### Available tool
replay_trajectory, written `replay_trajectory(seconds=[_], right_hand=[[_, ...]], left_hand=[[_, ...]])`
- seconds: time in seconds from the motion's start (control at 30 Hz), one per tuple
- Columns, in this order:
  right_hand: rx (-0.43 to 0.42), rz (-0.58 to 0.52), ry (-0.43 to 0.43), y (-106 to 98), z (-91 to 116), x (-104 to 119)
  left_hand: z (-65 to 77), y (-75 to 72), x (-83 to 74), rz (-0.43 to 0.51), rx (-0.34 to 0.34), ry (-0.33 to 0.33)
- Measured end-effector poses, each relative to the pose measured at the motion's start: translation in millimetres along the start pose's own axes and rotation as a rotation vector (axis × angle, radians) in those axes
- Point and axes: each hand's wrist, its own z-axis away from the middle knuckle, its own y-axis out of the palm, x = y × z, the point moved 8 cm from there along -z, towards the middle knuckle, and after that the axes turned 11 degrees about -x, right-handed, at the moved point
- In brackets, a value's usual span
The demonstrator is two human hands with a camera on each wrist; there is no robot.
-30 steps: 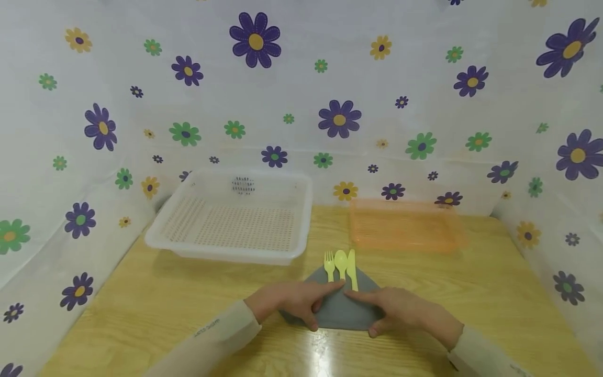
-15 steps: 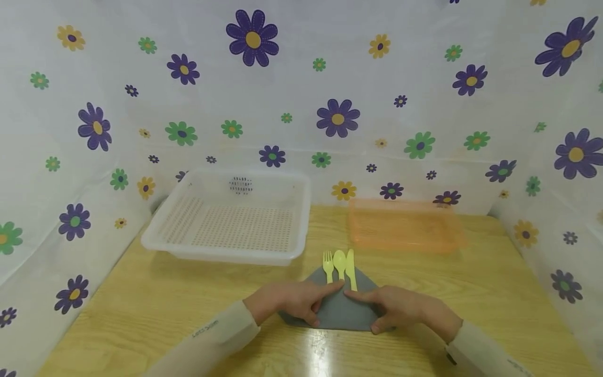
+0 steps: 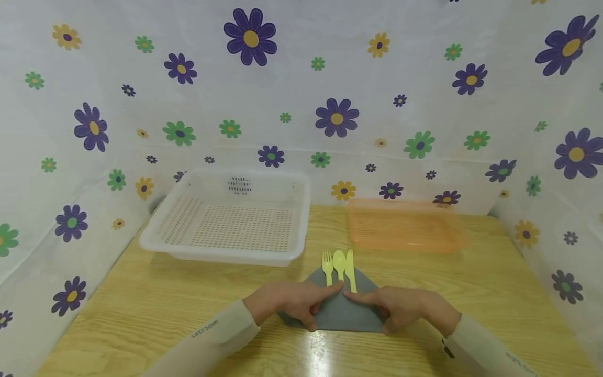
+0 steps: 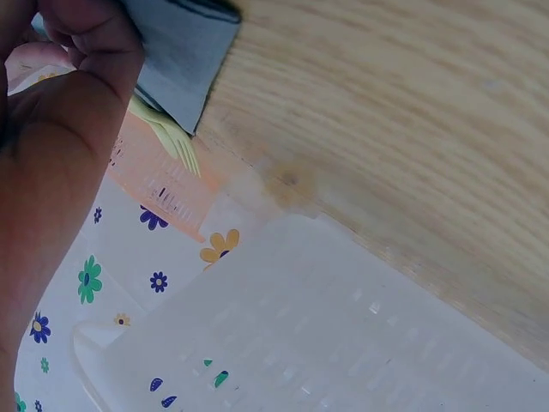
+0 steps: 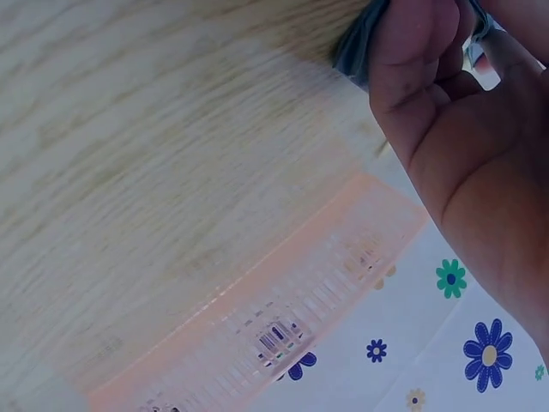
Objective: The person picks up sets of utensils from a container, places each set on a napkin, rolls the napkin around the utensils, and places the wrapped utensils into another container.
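A grey cloth napkin (image 3: 349, 314) lies folded to a point at the far side. From its pocket stick out a yellow-green fork (image 3: 327, 266), spoon (image 3: 339, 261) and knife (image 3: 350, 269), side by side. My left hand (image 3: 297, 302) presses its straight index finger on the napkin just below the spoon, its thumb and other fingers curled at the napkin's left part. My right hand (image 3: 400, 306) points its index finger in below the knife, thumb and remaining fingers bent around the right corner. In the right wrist view, napkin cloth (image 5: 358, 47) shows bunched beside the curled fingers.
A white perforated basket (image 3: 226, 251) stands on the wooden table (image 3: 155, 309) at the back left. An orange slotted tray (image 3: 407, 243) is at the back right. A flower-printed white sheet (image 3: 282, 84) encloses the table's back and sides.
My right thumb has slid outward along the napkin's front edge to its right corner. The left thumb has shifted slightly; both index fingers stay pressed near the cutlery.
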Motion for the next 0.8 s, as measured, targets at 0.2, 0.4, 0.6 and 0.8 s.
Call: replay_trajectory(seconds=[0.2,0.4,0.6,0.8], right_hand=[[0.000,0.039,0.043,0.7,3.0,1.9],[-0.059,0.213,0.153,0.4,5.4,7.2],[-0.075,0.282,0.220,1.5,4.6,5.9],[-0.062,0.287,0.219,1.5,4.1,5.5]], left_hand=[[-0.7,2.9,-1.7,-0.019,0.023,-0.023],[-0.1,3.1,-2.9,-0.037,0.011,-0.046],[1.1,3.1,-1.8,-0.025,0.012,-0.063],[0.0,2.6,-0.9,-0.023,0.008,-0.052]])
